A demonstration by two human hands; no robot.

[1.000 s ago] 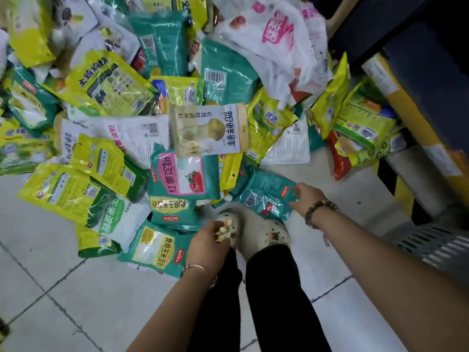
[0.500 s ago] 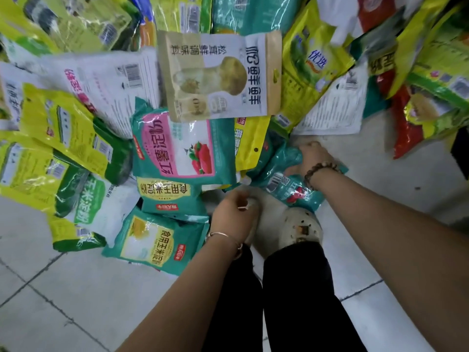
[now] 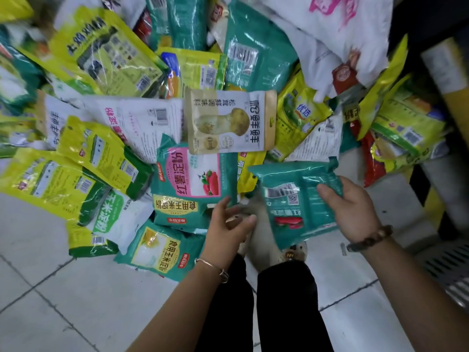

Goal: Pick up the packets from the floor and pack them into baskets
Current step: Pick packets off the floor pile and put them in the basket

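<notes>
Many food packets lie heaped on the tiled floor (image 3: 50, 301) ahead of me. My right hand (image 3: 350, 207) grips a teal packet (image 3: 294, 199) by its right edge and holds it lifted above my shoes, barcode side up. My left hand (image 3: 228, 224) is spread with relaxed fingers, and its fingertips touch the lower corner of a teal packet with a pink label (image 3: 193, 176) that lies on the pile. Two more teal corn-starch packets (image 3: 175, 207) (image 3: 157, 247) lie just left of that hand. No basket shows clearly.
Yellow-green packets (image 3: 96, 153) cover the left, and a beige mushroom packet (image 3: 228, 123) sits mid-pile. White bags (image 3: 330, 34) lie at the back right. A yellow and black rack post (image 3: 446, 80) and a grey slotted plastic surface (image 3: 446, 265) stand at right. My legs and shoes (image 3: 279, 250) are below.
My right hand has lifted the teal packet off the floor and turned it up toward me. My left hand has left my shoe, opened, and reached to the pink-labelled packet.
</notes>
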